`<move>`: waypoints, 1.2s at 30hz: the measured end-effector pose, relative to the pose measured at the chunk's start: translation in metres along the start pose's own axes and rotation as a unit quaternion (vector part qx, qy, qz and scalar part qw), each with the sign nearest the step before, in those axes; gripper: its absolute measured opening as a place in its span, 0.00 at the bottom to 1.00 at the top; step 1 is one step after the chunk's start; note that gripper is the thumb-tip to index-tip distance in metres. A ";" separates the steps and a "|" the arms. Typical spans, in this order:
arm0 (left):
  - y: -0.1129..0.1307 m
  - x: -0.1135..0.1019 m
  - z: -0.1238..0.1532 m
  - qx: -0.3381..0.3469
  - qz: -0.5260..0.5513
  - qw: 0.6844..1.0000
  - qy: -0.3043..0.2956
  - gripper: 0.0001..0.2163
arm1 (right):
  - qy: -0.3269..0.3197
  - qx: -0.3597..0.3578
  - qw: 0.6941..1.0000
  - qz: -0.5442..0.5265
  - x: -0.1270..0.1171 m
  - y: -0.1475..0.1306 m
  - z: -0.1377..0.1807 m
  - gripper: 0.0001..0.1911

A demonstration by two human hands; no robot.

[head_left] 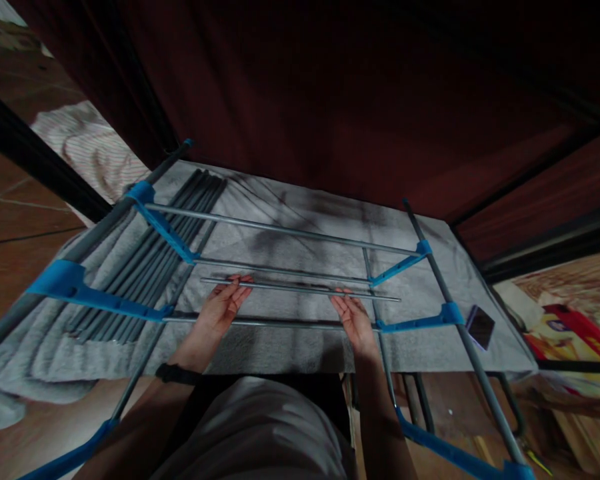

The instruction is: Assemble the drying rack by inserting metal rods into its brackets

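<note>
Level across both my hands lies a thin grey metal rod, its two ends free. My left hand pinches it near the left end, palm turned up. My right hand grips it toward the right end, fingers bent under it. Around my hands stands a rack frame of grey tubes joined by blue plastic brackets on both sides. A crossbar of the frame passes just below my hands, and another crossbar runs just beyond the held rod.
Several loose grey tubes lie bundled at the left on a table covered with grey cloth. A phone rests at the right edge. Behind hangs a dark red curtain. A red and yellow package sits at the far right.
</note>
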State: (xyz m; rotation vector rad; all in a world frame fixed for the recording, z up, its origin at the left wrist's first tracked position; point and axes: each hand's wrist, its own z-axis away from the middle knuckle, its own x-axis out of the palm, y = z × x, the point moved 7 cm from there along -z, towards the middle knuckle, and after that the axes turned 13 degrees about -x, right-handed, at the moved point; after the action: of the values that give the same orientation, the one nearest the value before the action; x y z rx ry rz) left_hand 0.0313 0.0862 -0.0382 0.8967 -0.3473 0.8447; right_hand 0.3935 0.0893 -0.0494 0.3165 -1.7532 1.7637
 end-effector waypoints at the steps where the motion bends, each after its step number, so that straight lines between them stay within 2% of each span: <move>1: -0.004 0.002 0.001 -0.005 -0.002 1.000 -0.005 0.05 | -0.006 0.004 1.000 0.004 0.001 0.000 0.000 0.08; 7: -0.021 0.015 0.002 -0.031 -0.020 0.998 -0.043 0.08 | -0.029 0.019 0.999 0.014 0.005 0.002 0.003 0.09; 14: -0.040 0.028 0.002 -0.074 -0.020 0.995 -0.056 0.08 | -0.064 0.037 0.996 0.040 0.008 0.003 0.005 0.12; 24: -0.068 0.051 0.009 -0.112 -0.047 0.987 -0.106 0.10 | -0.069 0.033 0.996 0.047 0.007 0.005 0.003 0.10; 28: -0.065 0.056 0.011 -0.083 -0.058 0.989 -0.109 0.11 | -0.036 0.012 0.999 0.011 0.005 0.003 0.002 0.07; 36: -0.049 0.056 0.016 -0.023 -0.077 0.993 -0.082 0.13 | 0.017 0.003 0.999 -0.027 -0.003 0.003 -0.003 0.08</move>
State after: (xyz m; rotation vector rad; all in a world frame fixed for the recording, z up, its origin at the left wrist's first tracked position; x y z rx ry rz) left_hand 0.1062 0.0849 -0.0223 0.9410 -0.4335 0.6207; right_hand 0.3949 0.0913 -0.0539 0.3319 -1.7006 1.7275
